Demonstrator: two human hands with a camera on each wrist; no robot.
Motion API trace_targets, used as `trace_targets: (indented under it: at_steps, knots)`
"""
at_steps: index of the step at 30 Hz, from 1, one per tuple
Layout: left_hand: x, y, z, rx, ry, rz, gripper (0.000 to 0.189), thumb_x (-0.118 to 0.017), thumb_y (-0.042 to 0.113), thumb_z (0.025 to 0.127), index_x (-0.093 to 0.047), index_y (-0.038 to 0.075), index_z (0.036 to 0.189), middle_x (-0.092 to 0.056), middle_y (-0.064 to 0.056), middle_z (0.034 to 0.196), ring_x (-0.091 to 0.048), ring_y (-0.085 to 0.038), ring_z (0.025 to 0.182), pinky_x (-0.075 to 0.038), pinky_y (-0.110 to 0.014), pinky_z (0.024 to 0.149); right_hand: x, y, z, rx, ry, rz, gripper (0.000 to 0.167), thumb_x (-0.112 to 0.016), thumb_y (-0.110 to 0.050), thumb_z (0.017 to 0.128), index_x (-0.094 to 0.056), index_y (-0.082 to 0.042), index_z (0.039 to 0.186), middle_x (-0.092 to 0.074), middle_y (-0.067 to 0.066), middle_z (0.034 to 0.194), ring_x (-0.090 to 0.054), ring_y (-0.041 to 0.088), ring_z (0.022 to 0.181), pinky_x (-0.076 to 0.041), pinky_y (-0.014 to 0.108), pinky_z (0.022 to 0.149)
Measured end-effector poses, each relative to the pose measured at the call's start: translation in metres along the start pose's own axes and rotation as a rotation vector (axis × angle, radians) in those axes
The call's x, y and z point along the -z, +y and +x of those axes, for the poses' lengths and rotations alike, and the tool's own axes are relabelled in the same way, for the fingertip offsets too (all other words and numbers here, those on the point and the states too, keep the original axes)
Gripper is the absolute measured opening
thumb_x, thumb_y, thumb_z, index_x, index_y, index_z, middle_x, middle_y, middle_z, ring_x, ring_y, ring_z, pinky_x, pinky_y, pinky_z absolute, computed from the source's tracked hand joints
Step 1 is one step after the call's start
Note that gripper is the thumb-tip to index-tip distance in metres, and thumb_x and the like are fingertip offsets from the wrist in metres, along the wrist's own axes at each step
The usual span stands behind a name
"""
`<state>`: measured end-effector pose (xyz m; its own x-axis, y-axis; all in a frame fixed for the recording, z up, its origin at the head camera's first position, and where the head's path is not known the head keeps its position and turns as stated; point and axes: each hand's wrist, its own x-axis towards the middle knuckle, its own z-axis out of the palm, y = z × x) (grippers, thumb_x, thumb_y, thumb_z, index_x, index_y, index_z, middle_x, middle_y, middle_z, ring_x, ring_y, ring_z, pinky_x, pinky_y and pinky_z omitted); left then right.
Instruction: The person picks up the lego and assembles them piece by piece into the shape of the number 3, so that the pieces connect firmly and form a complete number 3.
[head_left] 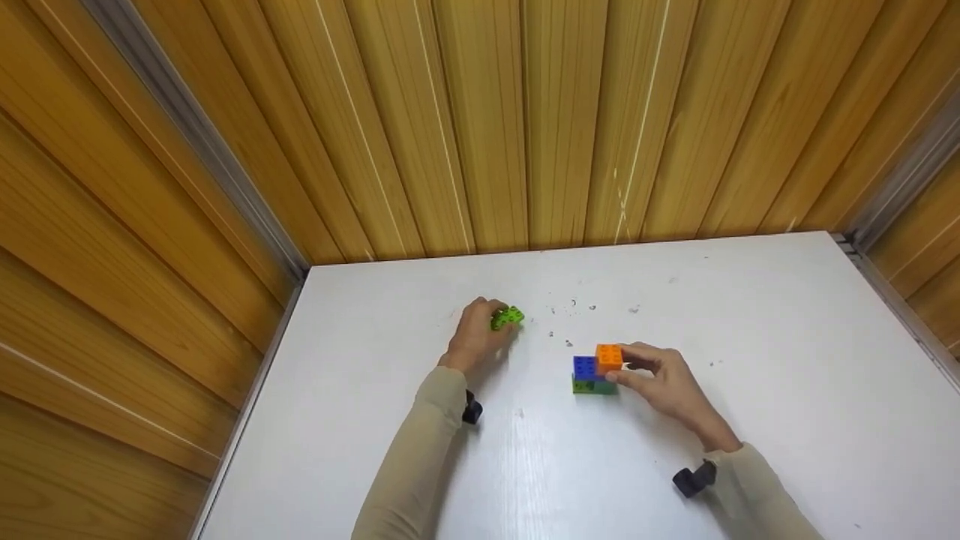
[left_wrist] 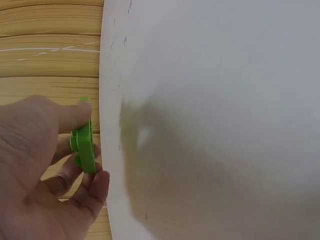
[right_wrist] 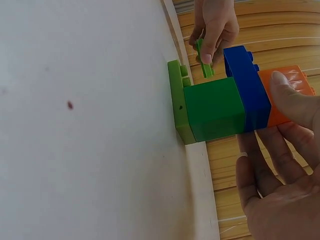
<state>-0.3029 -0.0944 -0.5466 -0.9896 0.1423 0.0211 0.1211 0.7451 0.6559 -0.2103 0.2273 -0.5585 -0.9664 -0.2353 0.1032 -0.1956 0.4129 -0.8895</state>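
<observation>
My left hand [head_left: 472,335] pinches a thin light green toy brick [left_wrist: 86,150] above the table, studs visible along one side. My right hand [head_left: 667,384] grips an orange brick [head_left: 609,355] between thumb and fingers. That orange brick tops a stack. Beneath it is a blue brick [right_wrist: 247,87], which juts out past the dark green brick [right_wrist: 215,111] under it. At the bottom, a flat light green brick [right_wrist: 180,105] lies against the white surface. From the head view, the orange brick covers only the right part of the blue one.
The white table [head_left: 360,397] carries small dark marks and scuffs [head_left: 592,307] beyond the stack. Wood-patterned panels [head_left: 487,135] rise behind the table and at both sides. Dark wrist cameras [head_left: 694,478] sit on both sleeves.
</observation>
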Motion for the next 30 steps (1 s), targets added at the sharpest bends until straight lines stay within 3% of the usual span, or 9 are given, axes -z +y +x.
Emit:
trace_targets:
  at_steps: [7, 15, 25, 30]
  knots:
    - [0.007, -0.004, -0.005, -0.191, -0.036, -0.043, 0.036, -0.078, 0.027, 0.099, -0.074, 0.008, 0.129, -0.069, -0.007, 0.120, -0.064, -0.020, 0.109, -0.057, -0.038, 0.100, 0.000, -0.001, 0.000, 0.021, -0.001, -0.010, 0.041, -0.083, -0.023, 0.096, -0.076, -0.015, 0.135, -0.078, 0.003, 0.125, -0.071, 0.028, 0.118, -0.055, 0.046, 0.104]
    - [0.012, -0.003, -0.009, -0.375, -0.066, -0.095, 0.030, -0.086, 0.023, 0.087, -0.080, 0.009, 0.113, -0.072, -0.002, 0.102, -0.063, -0.013, 0.091, -0.057, -0.026, 0.082, 0.000, 0.000, 0.000, 0.034, -0.009, -0.001, 0.041, -0.081, -0.024, 0.097, -0.075, -0.015, 0.136, -0.078, 0.003, 0.127, -0.070, 0.030, 0.120, -0.054, 0.054, 0.106]
    - [0.015, 0.010, -0.012, -0.523, -0.094, -0.138, 0.029, -0.086, 0.023, 0.086, -0.081, 0.008, 0.110, -0.073, -0.003, 0.097, -0.064, -0.010, 0.087, -0.058, -0.023, 0.080, -0.001, 0.000, -0.002, 0.026, -0.003, -0.007, 0.042, -0.082, -0.027, 0.097, -0.075, -0.015, 0.136, -0.077, 0.003, 0.127, -0.070, 0.031, 0.120, -0.054, 0.058, 0.107]
    - [0.017, 0.023, -0.012, -0.569, -0.102, -0.143, 0.029, -0.085, 0.024, 0.087, -0.081, 0.007, 0.110, -0.072, -0.003, 0.095, -0.064, -0.009, 0.086, -0.058, -0.022, 0.081, -0.001, 0.000, -0.001, 0.014, 0.002, -0.027, 0.044, -0.083, -0.028, 0.096, -0.075, -0.013, 0.136, -0.077, 0.005, 0.127, -0.070, 0.031, 0.120, -0.055, 0.052, 0.106]
